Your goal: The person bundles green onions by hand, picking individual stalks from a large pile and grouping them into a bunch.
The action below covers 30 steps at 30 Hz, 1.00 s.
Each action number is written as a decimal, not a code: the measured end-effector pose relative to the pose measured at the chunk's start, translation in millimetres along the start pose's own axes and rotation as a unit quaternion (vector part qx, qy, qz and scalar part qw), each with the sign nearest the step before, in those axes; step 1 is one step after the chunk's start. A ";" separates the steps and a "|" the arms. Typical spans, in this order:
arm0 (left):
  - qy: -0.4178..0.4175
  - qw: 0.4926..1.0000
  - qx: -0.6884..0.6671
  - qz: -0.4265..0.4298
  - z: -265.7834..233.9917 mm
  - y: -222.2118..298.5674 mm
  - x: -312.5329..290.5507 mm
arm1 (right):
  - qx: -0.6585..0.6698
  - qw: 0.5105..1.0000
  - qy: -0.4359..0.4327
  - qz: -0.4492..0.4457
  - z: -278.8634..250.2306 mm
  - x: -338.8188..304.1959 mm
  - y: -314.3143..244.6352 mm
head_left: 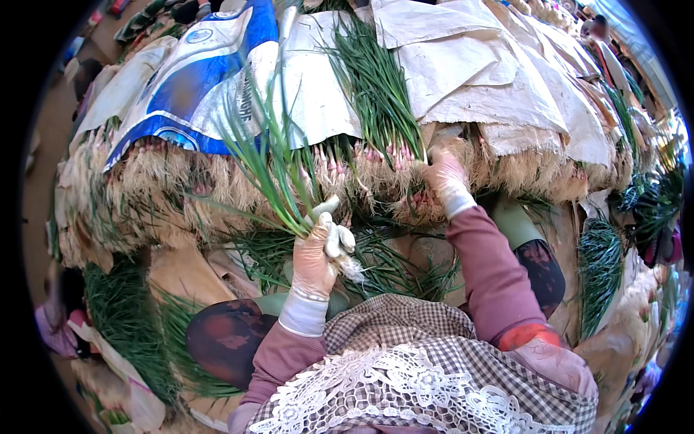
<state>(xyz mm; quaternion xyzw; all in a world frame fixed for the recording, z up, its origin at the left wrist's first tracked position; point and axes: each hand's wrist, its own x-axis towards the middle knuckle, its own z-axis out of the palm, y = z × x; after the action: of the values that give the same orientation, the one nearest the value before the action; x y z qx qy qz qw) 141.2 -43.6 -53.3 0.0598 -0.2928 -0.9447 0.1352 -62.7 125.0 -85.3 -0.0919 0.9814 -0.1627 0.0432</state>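
My left hand (318, 253) is closed around a small bunch of scallions (278, 177). Their long green leaves fan up and to the left, and pale roots hang out below the fist. White covers sit on some of its fingers. Farther right, my right hand (443, 175) reaches to the front edge of a wide heap, its fingers pinched at the base of a scallion. A loose layer of scallions (379, 87) lies on the heap there, with pinkish bulbs and a thick fringe of roots (267, 177) facing me.
A blue and white sack (202, 79) and pale sheets (470, 72) cover most of the heap. Green leaves (390, 260) lie on the ground between my knees. More scallions are piled at left (123, 325) and right (600, 260). Other people are partly visible around the edges.
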 end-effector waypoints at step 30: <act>0.081 0.982 0.014 -0.171 -23.4 -25.5 -4.7 | 0.531 0.844 -0.058 -0.049 -40.1 -71.7 -19.5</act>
<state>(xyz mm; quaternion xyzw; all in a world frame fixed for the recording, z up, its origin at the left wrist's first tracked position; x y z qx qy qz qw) 144.6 -34.6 -86.9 0.1868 -0.2801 -0.9416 -0.0056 6.2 133.3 -37.2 -0.1124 0.7345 -0.6557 0.1341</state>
